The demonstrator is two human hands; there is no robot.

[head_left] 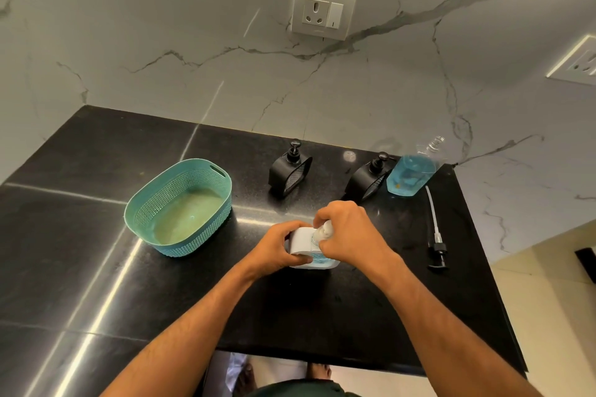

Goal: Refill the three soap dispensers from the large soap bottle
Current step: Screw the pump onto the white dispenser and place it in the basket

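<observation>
My left hand (280,246) clamps the white dispenser (309,248), lower centre. My right hand (346,232) pinches its pump (324,230). Rigid, probably slick; grip the flat sides.

Glossy black stone counter (96,267) — woven-look teal plastic basket (180,200), clear plastic soap bottle (411,174).

A black polished stone counter (96,235) stands against a white marble wall (161,26) with grey veins; a socket plate with a switch (324,10) is on the wall; a second plate (577,63) is at the right edge; pale floor tiles (545,300) lie below at the right.
</observation>
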